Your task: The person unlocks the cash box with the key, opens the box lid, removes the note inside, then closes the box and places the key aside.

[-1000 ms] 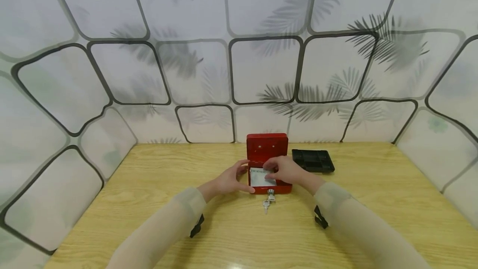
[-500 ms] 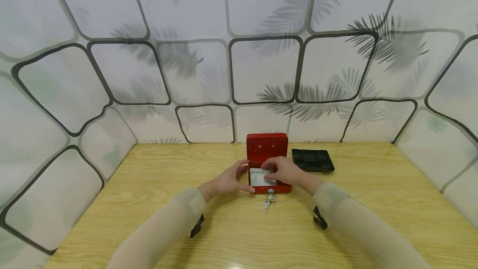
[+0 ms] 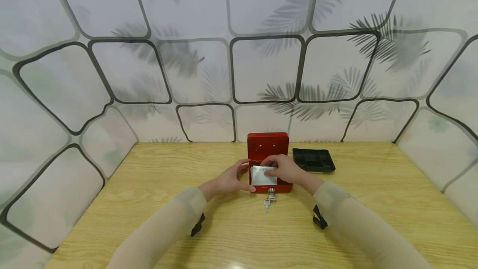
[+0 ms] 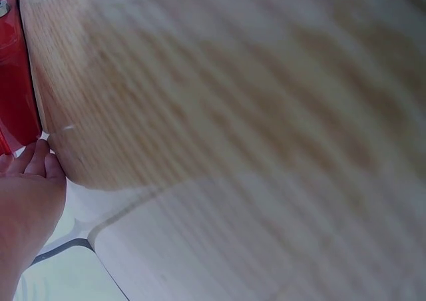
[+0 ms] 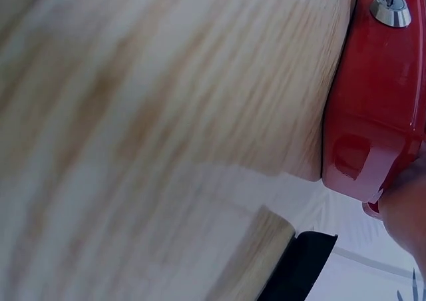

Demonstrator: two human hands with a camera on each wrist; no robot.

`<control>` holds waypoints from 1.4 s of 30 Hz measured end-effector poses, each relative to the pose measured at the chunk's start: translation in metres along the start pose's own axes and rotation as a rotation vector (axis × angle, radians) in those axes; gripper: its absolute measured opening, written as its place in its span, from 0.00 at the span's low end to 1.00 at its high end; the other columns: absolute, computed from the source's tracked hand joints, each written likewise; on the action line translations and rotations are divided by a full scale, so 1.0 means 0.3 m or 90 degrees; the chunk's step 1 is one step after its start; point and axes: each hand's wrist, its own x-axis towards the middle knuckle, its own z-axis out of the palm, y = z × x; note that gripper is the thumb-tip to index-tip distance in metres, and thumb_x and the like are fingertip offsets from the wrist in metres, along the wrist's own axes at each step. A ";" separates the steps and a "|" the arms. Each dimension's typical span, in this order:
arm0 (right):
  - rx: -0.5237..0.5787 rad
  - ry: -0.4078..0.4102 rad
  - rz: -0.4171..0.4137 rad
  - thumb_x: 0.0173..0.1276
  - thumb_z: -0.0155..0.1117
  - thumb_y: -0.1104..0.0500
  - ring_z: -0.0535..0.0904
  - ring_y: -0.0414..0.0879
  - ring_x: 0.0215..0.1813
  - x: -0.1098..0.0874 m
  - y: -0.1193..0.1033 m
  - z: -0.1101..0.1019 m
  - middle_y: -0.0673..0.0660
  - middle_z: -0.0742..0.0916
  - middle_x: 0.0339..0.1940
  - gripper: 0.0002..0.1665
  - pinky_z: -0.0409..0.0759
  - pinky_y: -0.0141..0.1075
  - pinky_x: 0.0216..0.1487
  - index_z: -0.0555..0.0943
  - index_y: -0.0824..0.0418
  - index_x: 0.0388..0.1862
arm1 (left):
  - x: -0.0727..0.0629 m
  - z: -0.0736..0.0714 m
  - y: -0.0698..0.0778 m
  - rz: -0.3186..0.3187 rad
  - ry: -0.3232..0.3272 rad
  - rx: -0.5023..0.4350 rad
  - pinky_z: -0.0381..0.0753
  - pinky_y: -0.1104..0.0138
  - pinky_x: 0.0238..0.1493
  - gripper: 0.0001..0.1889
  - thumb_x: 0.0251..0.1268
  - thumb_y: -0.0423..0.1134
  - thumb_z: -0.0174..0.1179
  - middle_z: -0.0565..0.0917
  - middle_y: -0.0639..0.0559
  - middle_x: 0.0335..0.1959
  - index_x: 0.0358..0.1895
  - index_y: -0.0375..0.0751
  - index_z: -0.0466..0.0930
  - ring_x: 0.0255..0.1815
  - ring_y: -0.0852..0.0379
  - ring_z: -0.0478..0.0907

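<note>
A red cash box [image 3: 284, 188] stands on the table, its lid [image 3: 267, 146] raised at the back. My left hand [image 3: 228, 178] holds the box's left side, thumb by the front corner and fingers toward the back. Inside lies a pale, silvery-white sheet of paper [image 3: 262, 176], likely with more beneath it. Reaching in from the right, my right hand [image 3: 285, 169] pinches the paper near its far right part; some fingertips are hidden. In the right wrist view only part of that hand [image 5: 407, 208] shows, beside the box's lock [image 5: 391, 11].
To the right of the box lies a black compartment tray [image 3: 313, 160]. A key [image 3: 267, 204] hangs from the lock at the box's front and lies over the wooden table [image 3: 239, 231]. A patterned cloth wall [image 3: 267, 69] rises behind the table.
The paper's upper side, which showed a dark printed strip before, now looks plain and crinkled, its far edge slightly higher. My right hand has shifted slightly left; my left hand keeps its place.
</note>
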 end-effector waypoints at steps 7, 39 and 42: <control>0.001 0.004 -0.014 0.65 0.68 0.62 0.76 0.42 0.34 -0.003 -0.002 0.000 0.48 0.85 0.34 0.10 0.78 0.37 0.38 0.85 0.62 0.45 | 0.002 -0.002 -0.001 -0.007 0.001 0.006 0.56 0.55 0.72 0.48 0.54 0.40 0.73 0.61 0.39 0.73 0.75 0.43 0.52 0.73 0.45 0.57; 0.073 0.063 -0.044 0.72 0.60 0.63 0.81 0.49 0.40 -0.060 -0.038 -0.212 0.58 0.85 0.44 0.12 0.81 0.45 0.40 0.83 0.65 0.51 | 0.005 0.002 -0.006 0.001 0.013 0.003 0.54 0.53 0.72 0.49 0.53 0.38 0.74 0.61 0.36 0.72 0.75 0.39 0.51 0.73 0.42 0.57; 0.080 0.054 -0.048 0.71 0.60 0.64 0.81 0.48 0.38 -0.092 -0.024 -0.247 0.61 0.85 0.46 0.12 0.82 0.45 0.36 0.83 0.65 0.51 | 0.007 0.003 -0.006 0.001 0.012 0.007 0.54 0.53 0.72 0.50 0.53 0.38 0.74 0.61 0.36 0.73 0.75 0.39 0.51 0.73 0.43 0.57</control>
